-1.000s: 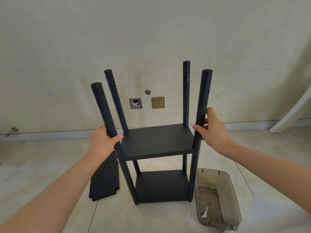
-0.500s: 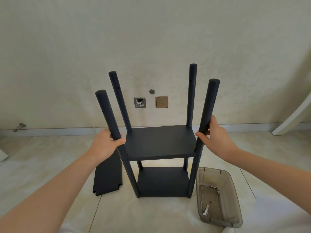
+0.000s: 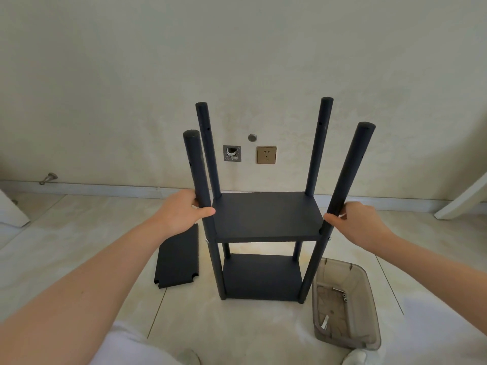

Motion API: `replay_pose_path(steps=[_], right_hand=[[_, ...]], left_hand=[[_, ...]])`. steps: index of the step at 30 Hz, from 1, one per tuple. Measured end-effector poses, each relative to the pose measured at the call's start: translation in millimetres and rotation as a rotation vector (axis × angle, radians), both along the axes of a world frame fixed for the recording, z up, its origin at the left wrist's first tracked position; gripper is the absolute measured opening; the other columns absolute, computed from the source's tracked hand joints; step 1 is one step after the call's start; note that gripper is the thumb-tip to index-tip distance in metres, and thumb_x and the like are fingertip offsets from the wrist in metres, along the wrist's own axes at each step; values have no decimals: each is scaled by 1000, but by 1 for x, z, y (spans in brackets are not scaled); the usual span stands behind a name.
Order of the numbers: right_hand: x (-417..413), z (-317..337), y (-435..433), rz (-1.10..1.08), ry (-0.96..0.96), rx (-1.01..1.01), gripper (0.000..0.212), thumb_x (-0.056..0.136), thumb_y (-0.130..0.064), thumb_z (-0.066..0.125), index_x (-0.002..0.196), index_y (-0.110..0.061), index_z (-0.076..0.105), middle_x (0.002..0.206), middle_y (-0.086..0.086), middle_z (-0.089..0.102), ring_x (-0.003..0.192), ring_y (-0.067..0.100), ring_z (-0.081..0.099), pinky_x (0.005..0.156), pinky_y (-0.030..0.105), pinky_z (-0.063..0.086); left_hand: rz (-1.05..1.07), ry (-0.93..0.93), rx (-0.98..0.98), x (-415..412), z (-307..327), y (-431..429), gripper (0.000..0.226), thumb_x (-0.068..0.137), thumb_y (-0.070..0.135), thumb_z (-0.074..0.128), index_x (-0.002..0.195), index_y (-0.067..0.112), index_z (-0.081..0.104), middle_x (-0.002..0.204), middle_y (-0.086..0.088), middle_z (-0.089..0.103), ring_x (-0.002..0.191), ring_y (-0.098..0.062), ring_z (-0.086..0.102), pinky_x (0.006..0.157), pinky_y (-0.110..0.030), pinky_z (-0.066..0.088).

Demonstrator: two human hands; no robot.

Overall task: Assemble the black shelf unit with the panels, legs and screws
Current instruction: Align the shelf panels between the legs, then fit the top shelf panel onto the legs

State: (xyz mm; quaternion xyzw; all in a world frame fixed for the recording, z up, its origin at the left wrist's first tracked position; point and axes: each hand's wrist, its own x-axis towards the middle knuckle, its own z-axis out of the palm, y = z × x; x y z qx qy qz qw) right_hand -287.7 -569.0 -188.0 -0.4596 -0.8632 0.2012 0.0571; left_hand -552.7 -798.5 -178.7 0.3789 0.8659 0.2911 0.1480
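While the black shelf unit (image 3: 266, 219) stands upright on the tiled floor (image 3: 79, 219) at the centre of the view, both hands hold its near legs just above the upper panel (image 3: 267, 214). The left hand (image 3: 181, 213), at 9 o'clock from that panel, wraps the near left leg (image 3: 196, 167), thumb across the front and fingers behind. The right hand (image 3: 358, 225), at 3 o'clock, curls round the near right leg (image 3: 350, 175) in like manner. A lower panel (image 3: 262, 276) sits near the feet. A loose black panel (image 3: 178, 259) lies flat at the unit's 8 o'clock, just beside it. At 4 o'clock a smoky plastic bin (image 3: 366, 293) holds screws (image 3: 344, 297). On the wall at 12 o'clock are a gold socket (image 3: 266, 154) and an open wall box (image 3: 232, 153).
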Motion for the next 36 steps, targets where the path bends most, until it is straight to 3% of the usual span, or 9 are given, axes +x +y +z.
replay_pose_path(steps=[3, 5, 8, 11, 17, 22, 25, 31, 36], right_hand=[[3, -6, -14, 46, -183, -28, 34, 99, -38, 52, 80, -11, 53, 66, 0, 53, 53, 8, 50, 45, 13, 32], [2, -17, -26, 111, -235, -46, 33, 100, -35, 51, 76, -13, 53, 67, -1, 52, 55, 5, 50, 45, 11, 30], [-4, -35, -45, 223, -243, -86, 24, 101, -32, 50, 95, -12, 63, 90, 4, 67, 73, 9, 63, 54, 8, 38], [-20, -49, -66, 310, -270, -139, 24, 102, -29, 48, 112, -11, 62, 106, 6, 69, 87, 14, 66, 69, 11, 47], [-71, -91, -100, 407, -246, -232, 27, 101, -27, 49, 110, -8, 65, 104, 10, 71, 89, 21, 69, 82, 29, 56], [-132, -140, -137, 498, -272, -342, 29, 100, -22, 46, 109, -1, 63, 107, 14, 68, 89, 30, 66, 71, 32, 49], [-165, -176, -159, 537, -320, -376, 22, 99, -23, 44, 97, -6, 57, 109, 12, 66, 80, 22, 56, 69, 28, 43], [-214, -235, -179, 500, -358, -480, 34, 102, -29, 43, 126, -8, 52, 123, 8, 55, 102, 22, 57, 91, 33, 51], [-254, -284, -186, 503, -432, -548, 44, 102, -33, 43, 140, -10, 39, 132, 9, 53, 115, 24, 55, 97, 35, 48]], left_hand=[[-57, -72, 2, 2, 8, -7, 18, 95, 26, 66, 112, 20, 64, 107, 3, 69, 96, -14, 68, 91, -35, 56], [-67, -124, -24, -1, 11, -14, 19, 96, 24, 65, 114, 18, 66, 106, 1, 72, 91, -13, 71, 90, -36, 57], [-72, -179, -142, -14, 7, -29, 18, 97, 23, 64, 112, 15, 66, 100, 0, 73, 89, -16, 73, 89, -38, 56], [-60, -198, -276, -33, -3, -48, 15, 98, 22, 62, 110, 14, 64, 97, -1, 74, 90, -19, 72, 80, -31, 53], [16, -264, -333, -72, -33, -84, 14, 96, 20, 62, 108, 14, 66, 98, -2, 75, 89, -18, 74, 77, -32, 54], [104, -285, -318, -95, -80, -115, 9, 96, 19, 61, 101, 16, 67, 93, 1, 76, 83, -16, 74, 74, -29, 54], [177, -332, -313, -104, -123, -135, 9, 96, 17, 59, 97, 16, 68, 90, 0, 76, 79, -15, 73, 71, -29, 53], [314, -489, -334, -116, -214, -161, 12, 97, 16, 58, 99, 13, 69, 94, -1, 74, 82, -15, 71, 65, -22, 50], [326, -531, -366, -135, -268, -160, 19, 97, 18, 59, 112, 10, 68, 107, -5, 70, 93, -21, 68, 68, -22, 48]])
